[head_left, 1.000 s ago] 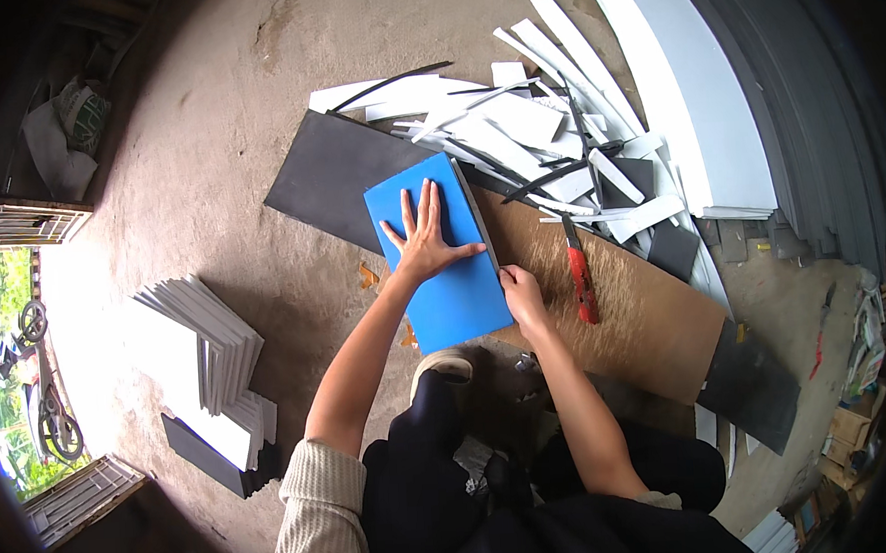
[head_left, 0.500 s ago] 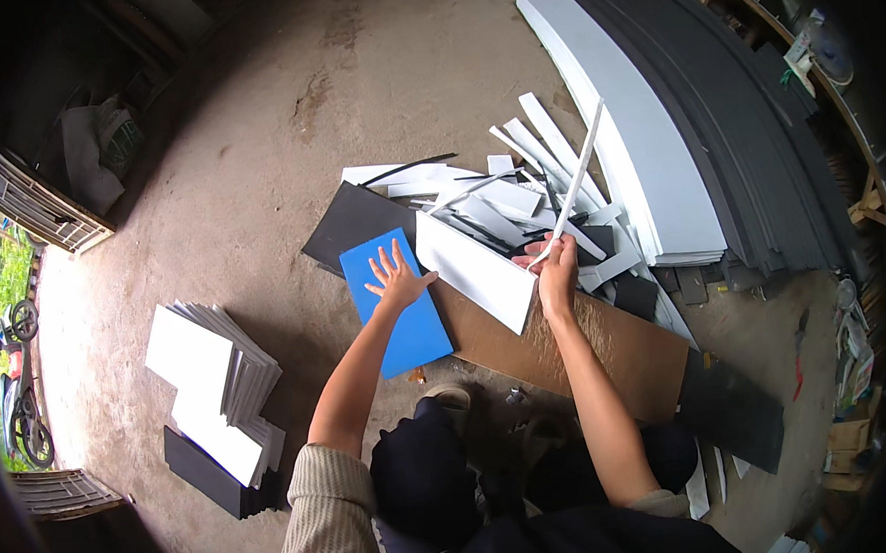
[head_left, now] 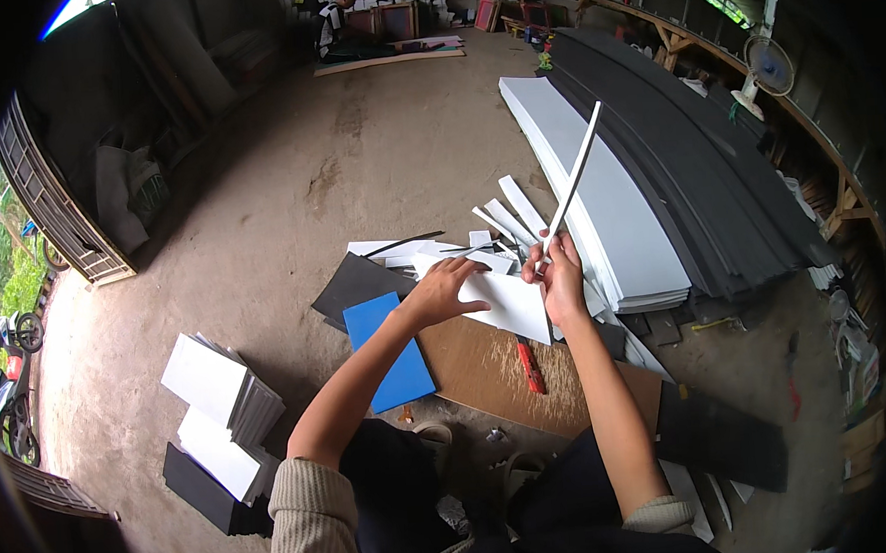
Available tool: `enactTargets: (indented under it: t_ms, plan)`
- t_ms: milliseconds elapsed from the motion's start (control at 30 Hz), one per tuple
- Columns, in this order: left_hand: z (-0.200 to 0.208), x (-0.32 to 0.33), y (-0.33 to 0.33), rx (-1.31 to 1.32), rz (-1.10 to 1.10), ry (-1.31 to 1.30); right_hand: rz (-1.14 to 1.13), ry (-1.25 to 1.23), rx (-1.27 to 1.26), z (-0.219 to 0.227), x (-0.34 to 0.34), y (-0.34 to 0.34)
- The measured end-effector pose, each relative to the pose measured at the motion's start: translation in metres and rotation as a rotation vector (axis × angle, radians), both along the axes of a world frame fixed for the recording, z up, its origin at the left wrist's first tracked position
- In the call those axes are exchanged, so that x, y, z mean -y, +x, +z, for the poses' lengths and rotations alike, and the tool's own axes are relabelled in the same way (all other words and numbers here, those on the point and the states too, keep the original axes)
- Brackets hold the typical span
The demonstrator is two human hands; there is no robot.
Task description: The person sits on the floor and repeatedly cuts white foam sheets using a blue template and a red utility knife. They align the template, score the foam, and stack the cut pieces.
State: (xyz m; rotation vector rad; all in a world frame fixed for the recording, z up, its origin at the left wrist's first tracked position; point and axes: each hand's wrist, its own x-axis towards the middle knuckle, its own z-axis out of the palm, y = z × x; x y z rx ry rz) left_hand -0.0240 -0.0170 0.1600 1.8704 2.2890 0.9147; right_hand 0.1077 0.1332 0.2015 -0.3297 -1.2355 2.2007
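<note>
My right hand (head_left: 562,282) is closed on a long thin white strip (head_left: 580,174), which points up and away from me. My left hand (head_left: 446,292) is open over a white rectangular sheet (head_left: 513,311), thumb and fingers apart; whether it presses on the sheet I cannot tell. That sheet is above a brown board (head_left: 457,361). A red utility knife (head_left: 530,367) lies on the board among pale shavings. Left of it is a blue rectangular panel (head_left: 378,345), partly behind my left forearm. A dark sheet (head_left: 348,281) lies beyond the panel.
White and black offcuts (head_left: 515,218) are heaped beyond my hands. Long white sheets (head_left: 599,188) and dark sheets (head_left: 688,164) are stacked to the right. Cut white pieces (head_left: 208,379) stand piled at left. A fan (head_left: 768,64) is at far right; another person (head_left: 340,27) sits far back.
My left hand has moved right, off the blue panel to the white sheet, which has shifted. The red knife has come into sight. My view has tilted up; the right hand still holds the strip.
</note>
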Motion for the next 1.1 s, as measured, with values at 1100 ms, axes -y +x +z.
enactTargets:
  t_ms: [1100]
  plan:
    - [-0.003,-0.010,-0.014,-0.336,0.302,-0.140,-0.082,1.407,1.329,-0.307,-0.044,0.066]
